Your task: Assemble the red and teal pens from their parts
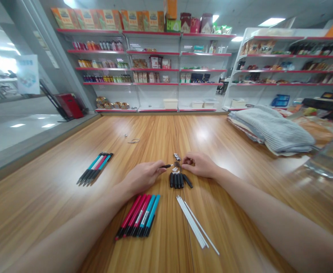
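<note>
My left hand [143, 176] rests on the wooden table [69, 197], fingers pinched on a small black pen part [166, 166] that points right. My right hand [199, 165] is curled just to its right, fingertips closed on something small I cannot make out, beside a little heap of metal springs [177, 156]. Below the hands lies a row of black pen tips [179, 180]. Nearer me are several red and blue pen barrels [139, 216] and several white refills [193, 222]. Several assembled pens [95, 168] lie to the left.
Folded grey striped cloth [271, 129] lies at the table's right. A clear plastic bag [330, 155] sits at the far right edge. A small metal ring [133, 141] lies further up the table. Store shelves [155, 70] stand behind.
</note>
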Motion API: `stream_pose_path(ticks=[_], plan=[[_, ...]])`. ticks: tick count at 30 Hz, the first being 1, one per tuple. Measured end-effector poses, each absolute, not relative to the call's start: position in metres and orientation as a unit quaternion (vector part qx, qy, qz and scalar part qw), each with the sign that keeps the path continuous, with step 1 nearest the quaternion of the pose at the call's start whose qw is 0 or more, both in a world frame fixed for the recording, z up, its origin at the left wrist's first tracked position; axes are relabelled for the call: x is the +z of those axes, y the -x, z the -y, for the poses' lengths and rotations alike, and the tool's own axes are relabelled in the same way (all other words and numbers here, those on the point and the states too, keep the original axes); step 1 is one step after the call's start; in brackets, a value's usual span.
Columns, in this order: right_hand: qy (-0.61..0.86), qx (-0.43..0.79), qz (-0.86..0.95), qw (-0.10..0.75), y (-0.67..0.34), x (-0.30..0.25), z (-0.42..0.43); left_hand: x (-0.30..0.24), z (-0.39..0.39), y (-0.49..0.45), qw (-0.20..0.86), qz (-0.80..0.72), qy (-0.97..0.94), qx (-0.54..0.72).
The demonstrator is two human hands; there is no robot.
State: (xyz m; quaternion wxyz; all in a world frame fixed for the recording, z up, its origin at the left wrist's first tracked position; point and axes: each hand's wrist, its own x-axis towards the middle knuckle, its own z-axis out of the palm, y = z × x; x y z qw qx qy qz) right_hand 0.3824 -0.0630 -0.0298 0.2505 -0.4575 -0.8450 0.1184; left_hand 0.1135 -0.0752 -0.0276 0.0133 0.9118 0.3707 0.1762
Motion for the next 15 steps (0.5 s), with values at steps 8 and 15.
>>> stream_pose_path(ticks=[8, 15], plan=[[0.459, 0.105, 0.847, 0.245, -0.3830, -0.0324, 0.0636, -0.0258, 0.0777, -0.1141, -0.024, -0.363, -0.915, 0.172], [0.429, 0.036, 0.857, 0.284, -0.3788, -0.0265, 0.0693, -0.0253, 0.0765, -0.1141, -0.017, -0.361, -0.918, 0.163]])
